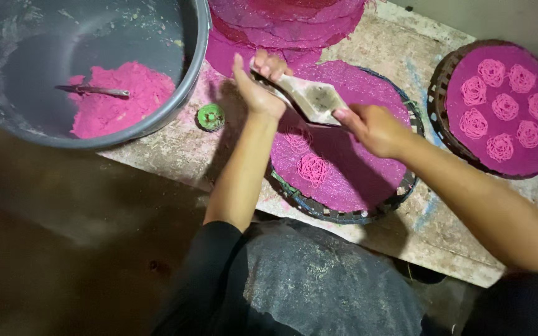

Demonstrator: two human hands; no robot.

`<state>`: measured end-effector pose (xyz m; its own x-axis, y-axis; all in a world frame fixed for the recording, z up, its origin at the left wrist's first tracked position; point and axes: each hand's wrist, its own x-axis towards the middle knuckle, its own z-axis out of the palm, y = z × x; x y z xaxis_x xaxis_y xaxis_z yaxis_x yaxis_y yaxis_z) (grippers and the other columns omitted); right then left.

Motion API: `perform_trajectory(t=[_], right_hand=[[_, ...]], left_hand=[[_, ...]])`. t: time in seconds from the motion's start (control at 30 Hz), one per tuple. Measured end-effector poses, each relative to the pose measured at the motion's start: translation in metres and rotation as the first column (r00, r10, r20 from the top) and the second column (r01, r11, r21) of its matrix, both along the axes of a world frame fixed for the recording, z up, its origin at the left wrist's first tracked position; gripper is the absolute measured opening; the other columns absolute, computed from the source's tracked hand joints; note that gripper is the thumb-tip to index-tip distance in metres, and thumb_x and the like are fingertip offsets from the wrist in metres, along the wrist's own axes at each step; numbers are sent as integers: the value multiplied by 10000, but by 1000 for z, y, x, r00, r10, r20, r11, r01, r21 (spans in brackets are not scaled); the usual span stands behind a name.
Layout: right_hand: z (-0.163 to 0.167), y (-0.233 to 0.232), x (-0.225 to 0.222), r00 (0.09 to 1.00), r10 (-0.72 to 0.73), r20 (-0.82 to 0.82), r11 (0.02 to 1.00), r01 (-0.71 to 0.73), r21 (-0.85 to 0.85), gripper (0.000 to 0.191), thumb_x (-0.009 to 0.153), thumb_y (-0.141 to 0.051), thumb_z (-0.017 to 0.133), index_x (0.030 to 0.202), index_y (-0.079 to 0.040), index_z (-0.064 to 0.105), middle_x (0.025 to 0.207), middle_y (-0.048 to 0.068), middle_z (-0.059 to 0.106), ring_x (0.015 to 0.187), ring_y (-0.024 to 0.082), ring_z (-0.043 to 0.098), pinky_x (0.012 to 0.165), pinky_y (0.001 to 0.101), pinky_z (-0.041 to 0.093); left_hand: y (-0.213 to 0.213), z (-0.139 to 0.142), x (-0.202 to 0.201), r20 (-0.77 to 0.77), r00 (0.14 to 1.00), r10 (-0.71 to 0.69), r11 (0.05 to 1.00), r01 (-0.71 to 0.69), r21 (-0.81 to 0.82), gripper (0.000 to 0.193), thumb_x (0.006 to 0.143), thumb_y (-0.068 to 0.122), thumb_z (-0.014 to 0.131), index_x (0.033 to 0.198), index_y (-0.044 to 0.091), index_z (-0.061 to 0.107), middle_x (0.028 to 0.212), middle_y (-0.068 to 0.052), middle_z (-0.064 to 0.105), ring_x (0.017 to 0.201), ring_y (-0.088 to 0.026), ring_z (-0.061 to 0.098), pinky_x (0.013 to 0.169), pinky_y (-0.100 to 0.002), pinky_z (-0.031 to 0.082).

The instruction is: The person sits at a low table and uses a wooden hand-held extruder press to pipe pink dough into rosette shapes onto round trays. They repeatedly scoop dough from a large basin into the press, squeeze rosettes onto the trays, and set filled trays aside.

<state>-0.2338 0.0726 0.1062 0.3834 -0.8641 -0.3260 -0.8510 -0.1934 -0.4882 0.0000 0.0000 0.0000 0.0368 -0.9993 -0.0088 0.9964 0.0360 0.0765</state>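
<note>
- The left hand (258,87) and right hand (372,127) are gripping the press (309,98) at opposite ends, steadying it over the tray (368,214)
- Pink noodles (314,169) are coiling directly beneath it

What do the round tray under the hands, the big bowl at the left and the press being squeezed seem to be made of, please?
Round tray: woven strips, probably bamboo or cane, judging by its basket-weave rim; a pink cloth-like sheet covers it.
Big bowl: smooth grey, plastic or metal, hard to tell.
Press: pale and worn, likely wood or dull metal, held by the left hand and right hand.
</note>
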Motion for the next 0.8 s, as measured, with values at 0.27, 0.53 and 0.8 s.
perform_trajectory(t=[0.27,0.53,0.8], right_hand=[[8,7,-2,993,-82,-89,973,99,209,629,1034,-585,351,1055,-48,680,684,173,658,659,315,685,678,471,571],[-6,-4,-13,997,-56,54,997,59,-43,645,1053,-570,431,976,15,689,720,138,632,697,275,625,669,460,488],[33,-15,9,976,-150,159,979,124,165,553,1055,-498,409,1098,-22,687,641,98,589,597,196,571,579,397,480]], left_hand=[[14,3,-12,-31,1000,-1,981,7,194,479,972,551,392,653,195,420,539,52,395,495,-127,365,593,-336,359],[2,26,-7,-98,993,-70,998,70,-3,446,923,564,442,753,153,467,671,3,477,673,-171,461,757,-358,430],[-6,58,-5,62,998,-32,992,39,-116,373,998,419,634,773,183,455,630,68,378,591,-105,382,699,-327,413]])
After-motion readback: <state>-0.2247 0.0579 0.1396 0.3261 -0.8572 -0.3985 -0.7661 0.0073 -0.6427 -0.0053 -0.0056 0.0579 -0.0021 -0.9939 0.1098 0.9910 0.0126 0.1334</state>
